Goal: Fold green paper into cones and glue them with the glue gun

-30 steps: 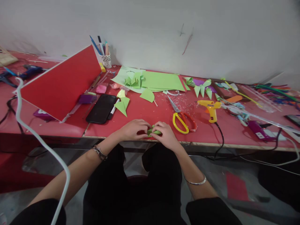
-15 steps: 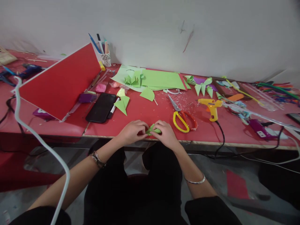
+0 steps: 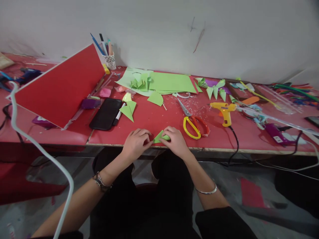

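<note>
A small folded piece of green paper (image 3: 158,137) lies at the table's front edge between my hands. My right hand (image 3: 174,141) pinches its right side, thumb and fingertips closed on a curled part. My left hand (image 3: 136,142) is at its left corner, with the fingers bent and the thumb tip on the paper. The fingers partly hide the paper's outline. To the right of my right hand lie scissors (image 3: 191,127) with yellow and red handles, blades pointing away. Beyond my hands are a folded green paper piece (image 3: 129,111) and a green paper quarter-circle (image 3: 156,98).
A yellow glue gun (image 3: 225,112) lies right of the scissors, its black cord hanging over the edge. On the left are a black phone (image 3: 106,114), a marker and a tilted red board (image 3: 62,86). Green sheets (image 3: 173,83) and a pen cup (image 3: 109,61) stand at the back.
My left hand has shifted a little left and its grip has loosened, so more of the green paper shows. My right hand still pinches it. The view has moved slightly.
</note>
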Motion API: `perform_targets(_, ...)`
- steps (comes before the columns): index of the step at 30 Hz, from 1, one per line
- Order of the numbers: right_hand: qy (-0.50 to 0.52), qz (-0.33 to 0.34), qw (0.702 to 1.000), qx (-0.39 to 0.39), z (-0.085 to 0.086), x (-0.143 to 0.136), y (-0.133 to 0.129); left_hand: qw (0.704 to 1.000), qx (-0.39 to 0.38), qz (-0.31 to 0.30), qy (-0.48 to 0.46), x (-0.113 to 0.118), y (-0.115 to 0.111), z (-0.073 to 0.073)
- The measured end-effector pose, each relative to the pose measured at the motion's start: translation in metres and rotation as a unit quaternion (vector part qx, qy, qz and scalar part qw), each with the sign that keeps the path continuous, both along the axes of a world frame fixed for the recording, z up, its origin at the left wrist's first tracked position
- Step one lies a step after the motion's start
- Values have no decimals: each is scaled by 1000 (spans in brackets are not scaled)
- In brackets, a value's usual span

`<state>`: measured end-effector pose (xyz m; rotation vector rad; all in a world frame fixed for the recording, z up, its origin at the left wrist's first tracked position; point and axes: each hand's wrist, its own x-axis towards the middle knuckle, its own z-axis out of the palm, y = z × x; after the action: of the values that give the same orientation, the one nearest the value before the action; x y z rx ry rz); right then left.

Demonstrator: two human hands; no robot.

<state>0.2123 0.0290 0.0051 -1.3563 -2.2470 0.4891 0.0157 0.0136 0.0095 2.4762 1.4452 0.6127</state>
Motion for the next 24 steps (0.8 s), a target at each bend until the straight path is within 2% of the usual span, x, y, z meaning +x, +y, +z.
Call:
perform_targets(5, -9, -1, 1000, 3, 0, -1, 0, 998, -55, -16, 8, -4, 4, 6)
perform_targets(11, -13, -3, 1000, 12, 1, -1, -1, 986, -97, -127, 37, -13, 20, 9)
perform_targets(18, -12, -35, 999, 28, 1, 0, -6, 971, -90, -204, 90, -17, 33, 9)
perform_targets(24, -12, -78, 996, 39, -3, 7, -11, 967, -83, -213, 116, -18, 33, 7)
